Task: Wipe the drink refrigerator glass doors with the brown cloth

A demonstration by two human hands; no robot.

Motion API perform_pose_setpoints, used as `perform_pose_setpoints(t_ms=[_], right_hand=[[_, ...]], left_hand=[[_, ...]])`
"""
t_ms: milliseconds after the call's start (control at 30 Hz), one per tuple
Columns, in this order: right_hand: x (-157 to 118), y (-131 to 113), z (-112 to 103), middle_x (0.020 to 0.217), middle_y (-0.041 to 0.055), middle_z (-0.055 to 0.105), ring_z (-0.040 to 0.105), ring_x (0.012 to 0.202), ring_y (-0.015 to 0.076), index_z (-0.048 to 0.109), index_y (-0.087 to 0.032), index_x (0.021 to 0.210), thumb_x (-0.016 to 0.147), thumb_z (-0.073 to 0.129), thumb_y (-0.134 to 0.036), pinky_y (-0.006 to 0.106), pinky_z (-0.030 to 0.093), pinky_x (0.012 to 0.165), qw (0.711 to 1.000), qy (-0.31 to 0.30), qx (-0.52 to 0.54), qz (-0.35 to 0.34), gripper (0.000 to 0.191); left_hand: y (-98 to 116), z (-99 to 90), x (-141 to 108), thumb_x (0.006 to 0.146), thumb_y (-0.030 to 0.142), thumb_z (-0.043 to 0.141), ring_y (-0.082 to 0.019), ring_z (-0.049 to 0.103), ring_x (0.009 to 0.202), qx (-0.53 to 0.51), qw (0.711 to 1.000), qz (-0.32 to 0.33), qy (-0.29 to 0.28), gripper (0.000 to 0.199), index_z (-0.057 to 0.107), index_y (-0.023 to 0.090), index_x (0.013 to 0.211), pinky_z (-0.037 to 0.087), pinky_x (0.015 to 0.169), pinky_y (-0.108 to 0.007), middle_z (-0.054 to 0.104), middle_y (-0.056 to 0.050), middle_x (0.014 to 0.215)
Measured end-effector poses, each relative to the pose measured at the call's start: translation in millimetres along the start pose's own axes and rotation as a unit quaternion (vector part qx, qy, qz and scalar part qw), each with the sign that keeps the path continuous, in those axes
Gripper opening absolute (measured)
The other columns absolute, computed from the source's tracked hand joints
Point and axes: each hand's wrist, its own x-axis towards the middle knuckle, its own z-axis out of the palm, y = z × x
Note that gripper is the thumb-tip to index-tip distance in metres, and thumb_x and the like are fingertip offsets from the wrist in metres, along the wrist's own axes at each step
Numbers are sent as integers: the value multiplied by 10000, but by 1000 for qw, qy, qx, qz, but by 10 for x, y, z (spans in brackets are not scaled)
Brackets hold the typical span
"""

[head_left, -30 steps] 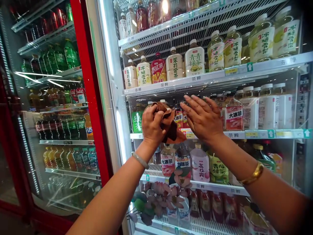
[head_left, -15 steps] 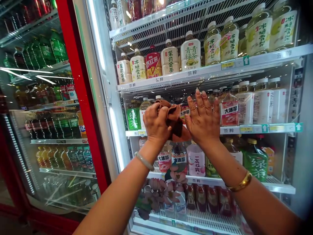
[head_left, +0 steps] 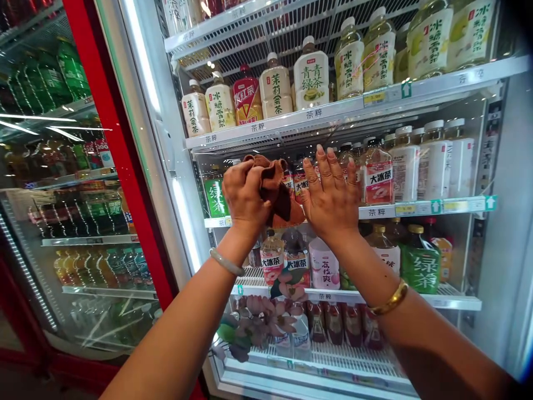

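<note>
A brown cloth (head_left: pixel 278 191) is bunched in my left hand (head_left: pixel 245 194), its fingers closed around it and a loose fold hanging toward the right. My right hand (head_left: pixel 333 197) lies flat with fingers spread, palm toward the glass door, just right of the cloth. A pale bangle (head_left: pixel 227 262) circles my left wrist and a gold bracelet (head_left: pixel 390 298) my right. Through the glass, behind both hands, stand shelves of bottled drinks, among them a peach-labelled tea bottle (head_left: pixel 378 176) right of my right hand and a green tea bottle (head_left: pixel 215 195) left of my left hand.
A shelf edge (head_left: pixel 308 115) with price tags runs above my hands, another (head_left: pixel 325 296) below. Flower decals (head_left: pixel 266 319) show on the glass low down. To the left, a red door frame (head_left: pixel 120 155) borders a second drinks cooler (head_left: pixel 79 222).
Both hands have shifted a little left in the view, still close together, the left still holding the cloth. The cooler and shelves have also shifted left and slightly up as the camera moved.
</note>
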Motion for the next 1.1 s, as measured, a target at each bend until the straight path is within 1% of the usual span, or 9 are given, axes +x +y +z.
perform_pose_setpoints(t_ms=[233,333,400,500,600,767,900,1000,1100], right_hand=[[-5,17,-7,1776,76,166,108,1667,223,223,-261,1681,1065,378,-358,584,55,1362,1000,-27,2,0,642],[-9,20,6,1772,86,184,125,1665,229,253,-243,1675,1064,388,-364,580,55,1366,1000,-15,-1,-5,637],[-9,17,-1,1770,83,192,136,1663,229,240,-248,1678,1065,388,-380,586,72,1366,1000,-17,3,-3,645],[-7,11,-33,1769,71,197,134,1663,224,183,-276,1690,1066,381,-398,605,86,1363,999,-28,18,4,666],[-9,14,-54,1772,70,185,122,1665,225,176,-275,1693,1067,375,-395,601,73,1365,999,-38,25,5,668],[-26,25,-35,1773,62,183,117,1665,219,159,-277,1695,1065,368,-357,597,73,1366,999,-39,22,3,668],[-33,21,-29,1769,66,202,124,1663,220,170,-281,1691,1064,367,-348,610,88,1360,999,-34,20,2,661],[-34,17,-36,1770,66,201,118,1663,218,225,-268,1680,1064,370,-361,595,81,1364,999,-32,16,2,639],[-36,14,-50,1772,63,190,97,1665,215,240,-268,1676,1066,367,-375,590,75,1366,999,-37,15,3,632]], left_hand=[[335,-130,-752,918,284,717,-297,596,1205,-32,986,163,-17,198,659,246,1103,496,1028,-466,704,-116,1203],[272,-224,-735,922,208,687,-271,614,1191,-26,972,229,-51,174,673,264,1086,493,1040,-448,722,-87,1184],[174,-228,-540,921,244,708,-275,620,1179,-11,976,212,-55,174,681,277,1090,494,1021,-449,716,-84,1184],[77,-154,-244,865,351,795,-300,619,1135,18,996,80,-39,278,688,273,1110,502,978,-472,682,-102,1200],[148,-82,-258,851,366,799,-302,626,1102,28,999,30,-12,289,684,260,1093,518,962,-489,673,-107,1175],[399,-188,-749,925,291,690,-299,673,1137,-29,981,187,-37,127,662,296,1049,583,930,-508,722,-77,1168],[257,-277,-658,930,234,675,-195,710,1102,-89,940,315,-97,154,662,371,1000,594,969,-407,757,47,1159],[27,-185,-297,937,264,716,-286,657,1207,-73,958,267,-80,197,663,290,1125,542,1021,-509,730,-80,1231],[-46,-41,-106,909,385,764,-315,638,1183,3,995,100,-6,251,657,274,1106,522,1012,-522,697,-111,1230]])
